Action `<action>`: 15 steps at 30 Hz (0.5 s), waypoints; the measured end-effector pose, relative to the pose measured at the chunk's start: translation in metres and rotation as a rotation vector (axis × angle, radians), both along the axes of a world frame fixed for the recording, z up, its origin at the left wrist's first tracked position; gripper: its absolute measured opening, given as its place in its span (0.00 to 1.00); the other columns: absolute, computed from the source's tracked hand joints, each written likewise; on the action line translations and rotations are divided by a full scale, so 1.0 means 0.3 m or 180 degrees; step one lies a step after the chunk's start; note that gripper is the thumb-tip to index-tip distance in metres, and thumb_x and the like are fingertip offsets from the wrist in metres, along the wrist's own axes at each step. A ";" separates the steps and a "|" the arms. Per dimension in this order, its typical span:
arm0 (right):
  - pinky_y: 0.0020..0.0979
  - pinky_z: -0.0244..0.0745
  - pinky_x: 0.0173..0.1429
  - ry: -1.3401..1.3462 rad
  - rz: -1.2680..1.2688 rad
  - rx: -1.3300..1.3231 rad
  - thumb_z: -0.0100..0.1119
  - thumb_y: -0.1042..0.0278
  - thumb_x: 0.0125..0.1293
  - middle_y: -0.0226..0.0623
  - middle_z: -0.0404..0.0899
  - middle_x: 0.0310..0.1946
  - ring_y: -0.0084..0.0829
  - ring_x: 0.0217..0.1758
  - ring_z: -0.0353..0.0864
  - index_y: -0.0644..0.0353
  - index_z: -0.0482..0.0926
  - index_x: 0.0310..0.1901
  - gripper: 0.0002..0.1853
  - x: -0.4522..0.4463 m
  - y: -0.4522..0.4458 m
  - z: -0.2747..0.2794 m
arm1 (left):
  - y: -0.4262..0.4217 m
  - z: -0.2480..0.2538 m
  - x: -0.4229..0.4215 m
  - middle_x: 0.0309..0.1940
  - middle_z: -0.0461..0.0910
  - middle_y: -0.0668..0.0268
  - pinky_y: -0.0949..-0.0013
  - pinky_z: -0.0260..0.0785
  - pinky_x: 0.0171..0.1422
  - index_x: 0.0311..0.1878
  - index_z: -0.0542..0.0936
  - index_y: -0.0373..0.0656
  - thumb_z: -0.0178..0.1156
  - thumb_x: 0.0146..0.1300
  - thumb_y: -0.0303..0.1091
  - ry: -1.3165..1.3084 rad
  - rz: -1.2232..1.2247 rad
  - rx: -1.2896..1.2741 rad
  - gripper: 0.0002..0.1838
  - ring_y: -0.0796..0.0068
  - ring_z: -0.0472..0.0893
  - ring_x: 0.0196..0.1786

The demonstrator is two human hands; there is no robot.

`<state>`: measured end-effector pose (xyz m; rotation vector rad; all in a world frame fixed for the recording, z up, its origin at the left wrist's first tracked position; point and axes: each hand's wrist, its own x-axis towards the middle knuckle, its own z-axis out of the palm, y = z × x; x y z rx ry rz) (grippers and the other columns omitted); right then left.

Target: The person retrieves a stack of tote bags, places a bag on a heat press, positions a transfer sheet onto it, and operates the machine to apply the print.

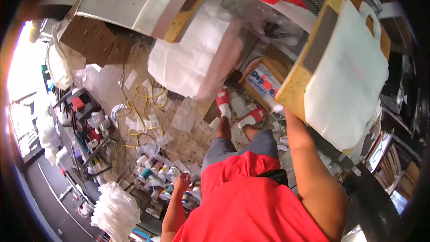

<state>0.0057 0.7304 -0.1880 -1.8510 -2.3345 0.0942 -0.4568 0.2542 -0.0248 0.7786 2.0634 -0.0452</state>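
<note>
Left hand [181, 182]: lower centre of the frame, fingers curled; whether it pinches anything I cannot tell. It shows in front of the jars [163, 171]; contact unclear.

Right hand: concealed from me behind the near corner of the board [295, 92], where the forearm [301, 139] ends; grip or mere touch, I cannot tell.

Board: right of the frame, yellow-edged, tilted in my view. On it one white bag [347, 76], laid flat, handle toward the upper right.

Step in hand, my judgement: steadying or shifting the board with the bag on it. Next move, likewise judged: calls for a sure hold at that corner and the bag kept smooth.

Containers, working outward:
Jars: a heap, mostly white, some with coloured labels; contents not readable to me.
Carton [278, 66]: brown, above centre, right of the feet. A printed white pack [263, 84] shows there, either its contents or its own side.
Plastic sack [197, 56]: clear, upper centre, white stacks inside.
Dark bin [92, 105]: left of the frame, one red piece [77, 103] showing; the remainder too small to identify.
</note>
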 end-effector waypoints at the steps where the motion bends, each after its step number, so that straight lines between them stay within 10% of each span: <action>1: 0.54 0.75 0.43 -0.0011 0.0012 -0.0001 0.57 0.59 0.64 0.54 0.82 0.36 0.58 0.39 0.81 0.58 0.79 0.36 0.10 0.006 -0.002 0.004 | -0.004 -0.008 -0.008 0.43 0.85 0.52 0.58 0.75 0.55 0.49 0.82 0.41 0.60 0.64 0.45 -0.0044 -0.0035 -0.0226 0.19 0.54 0.84 0.50; 15: 0.54 0.75 0.44 0.0289 0.0348 0.0670 0.57 0.61 0.64 0.54 0.81 0.36 0.58 0.39 0.81 0.58 0.79 0.36 0.10 0.068 -0.101 0.143 | 0.691 0.116 0.138 0.54 0.79 0.53 0.55 0.72 0.60 0.53 0.80 0.43 0.55 0.66 0.39 -0.0538 -0.0735 0.0996 0.16 0.51 0.78 0.56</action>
